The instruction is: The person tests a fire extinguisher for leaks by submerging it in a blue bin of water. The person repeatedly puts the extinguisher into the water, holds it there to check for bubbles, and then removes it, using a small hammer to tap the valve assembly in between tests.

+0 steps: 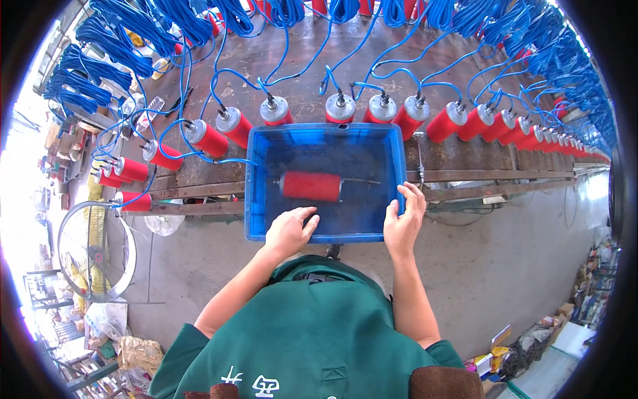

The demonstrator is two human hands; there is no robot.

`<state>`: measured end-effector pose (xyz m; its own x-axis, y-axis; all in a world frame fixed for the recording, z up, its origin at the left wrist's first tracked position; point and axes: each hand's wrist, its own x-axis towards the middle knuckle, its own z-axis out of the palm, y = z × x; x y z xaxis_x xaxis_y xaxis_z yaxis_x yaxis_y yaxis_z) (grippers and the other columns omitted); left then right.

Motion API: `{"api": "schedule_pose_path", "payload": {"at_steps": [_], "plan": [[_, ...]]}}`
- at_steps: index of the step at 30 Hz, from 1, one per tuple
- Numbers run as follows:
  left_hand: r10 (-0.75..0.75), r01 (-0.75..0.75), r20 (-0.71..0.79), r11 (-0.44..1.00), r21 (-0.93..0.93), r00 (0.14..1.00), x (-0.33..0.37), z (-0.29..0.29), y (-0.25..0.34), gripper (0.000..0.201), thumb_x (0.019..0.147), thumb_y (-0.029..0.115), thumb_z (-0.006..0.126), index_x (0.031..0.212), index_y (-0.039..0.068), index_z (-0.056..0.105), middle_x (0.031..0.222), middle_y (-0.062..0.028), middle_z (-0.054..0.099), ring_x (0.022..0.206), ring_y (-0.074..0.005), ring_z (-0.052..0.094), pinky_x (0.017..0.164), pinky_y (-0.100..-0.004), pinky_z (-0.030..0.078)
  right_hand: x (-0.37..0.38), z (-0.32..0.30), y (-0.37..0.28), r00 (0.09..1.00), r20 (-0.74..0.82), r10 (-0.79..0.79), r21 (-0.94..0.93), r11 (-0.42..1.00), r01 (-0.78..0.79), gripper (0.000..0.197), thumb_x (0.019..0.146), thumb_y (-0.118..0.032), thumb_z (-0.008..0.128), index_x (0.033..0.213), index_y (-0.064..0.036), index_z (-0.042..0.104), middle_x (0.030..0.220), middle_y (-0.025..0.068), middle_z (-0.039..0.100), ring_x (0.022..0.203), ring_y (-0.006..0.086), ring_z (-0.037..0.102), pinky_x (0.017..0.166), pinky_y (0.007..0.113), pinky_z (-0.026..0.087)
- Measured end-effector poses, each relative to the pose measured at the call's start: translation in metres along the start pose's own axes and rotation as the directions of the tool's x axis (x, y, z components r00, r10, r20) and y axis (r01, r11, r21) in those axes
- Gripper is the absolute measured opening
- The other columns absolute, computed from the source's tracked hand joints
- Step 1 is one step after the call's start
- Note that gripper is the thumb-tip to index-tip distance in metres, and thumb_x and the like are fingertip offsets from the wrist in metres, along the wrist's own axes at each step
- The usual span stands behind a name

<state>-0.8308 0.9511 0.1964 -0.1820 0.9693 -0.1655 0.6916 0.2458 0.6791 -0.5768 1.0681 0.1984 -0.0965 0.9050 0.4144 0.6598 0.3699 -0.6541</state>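
One red cylinder [311, 186] lies on its side inside the blue bin [399, 149], the left hand [290, 231] empty, fingers loosely parted, over its near side, the right hand [405, 223] likewise parted at its right side, contact unconfirmed.

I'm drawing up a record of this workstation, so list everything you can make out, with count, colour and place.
Plastic bin: 1, blue, before the person at the bench edge
Cylinder in the bin: 1, red, lying sideways, blurred
Capped cylinders: many, red with grey ends, lined along the bench
Cable coils: many, blue, beyond the cylinders
Bench: 1, dark brown, under the cylinders
Round frame: 1, pale, left
Floor: 1, grey, below
Clutter: uncountable, mixed colours, lower corners
Shirt: 1, green, bottom centre
Left hand: 1, bare, bin's near side
Right hand: 1, bare, bin's right side
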Motion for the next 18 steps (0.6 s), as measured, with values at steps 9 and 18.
{"api": "schedule_pose_path", "payload": {"at_steps": [9, 18], "plan": [[-0.008, 0.009, -0.023, 0.999, 0.032, 1.0, -0.0001, 0.0007, 0.0057, 0.037, 0.103, 0.033, 0.066, 0.126, 0.005, 0.075, 0.122, -0.0179, 0.077, 0.113, -0.0375, 0.072, 0.099, -0.0447, 0.056, 0.0018, -0.0005, 0.0016, 0.996, 0.043, -0.073, -0.07, 0.995, 0.075, 0.035, 0.087, 0.002, 0.07, 0.122, -0.0027, 0.068, 0.133, 0.0164, 0.065, 0.126, 0.0384, 0.058, 0.111, 0.048, 0.045], [-0.018, 0.018, -0.01, 0.999, 0.04, 1.0, -0.0006, -0.0005, 0.0054, 0.037, 0.103, 0.032, 0.067, 0.125, 0.004, 0.075, 0.122, -0.0179, 0.077, 0.114, -0.0371, 0.072, 0.099, -0.0446, 0.056, 0.0007, -0.0007, 0.0037, 0.996, 0.059, -0.069, -0.067, 0.995, 0.073, 0.033, 0.086, 0.002, 0.07, 0.119, -0.0021, 0.068, 0.131, 0.0159, 0.065, 0.126, 0.0381, 0.058, 0.111, 0.048, 0.045]]}}
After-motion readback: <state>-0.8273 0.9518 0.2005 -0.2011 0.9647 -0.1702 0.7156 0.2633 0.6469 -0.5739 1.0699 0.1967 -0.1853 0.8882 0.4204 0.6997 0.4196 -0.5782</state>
